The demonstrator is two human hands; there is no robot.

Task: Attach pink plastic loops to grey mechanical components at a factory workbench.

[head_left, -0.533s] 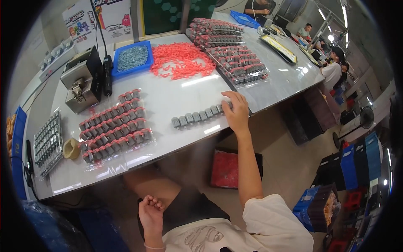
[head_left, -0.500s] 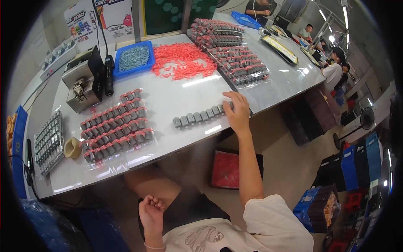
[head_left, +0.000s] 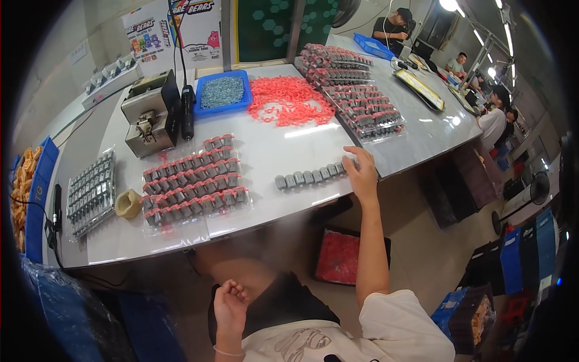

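A short row of small grey plastic blocks [head_left: 309, 177] stands side by side near the front edge of the white table. My right hand [head_left: 363, 175] is at the right end of this row, its thumb and fingers apart around the last block and touching it. Whether it grips that block cannot be made out. My left hand [head_left: 231, 303] hangs over my lap below the table edge, fingers curled in, with nothing visible in them. Left of the row, a clear plastic tray [head_left: 208, 224] carries several lines of grey blocks with pink-red pieces on them.
Loose pink-red pieces [head_left: 288, 99] lie behind the row, beside a blue bin [head_left: 248, 90] of small screws. A metal machine [head_left: 161, 123], a black electric screwdriver [head_left: 187, 114] and a beige roll [head_left: 128, 204] stand left. Filled trays [head_left: 362, 108] pile up at right. Co-workers sit farther back.
The whole scene has shifted right and slightly down in the picture as my head turned. Both hands keep nearly the same pose, the right one still at the row's end.
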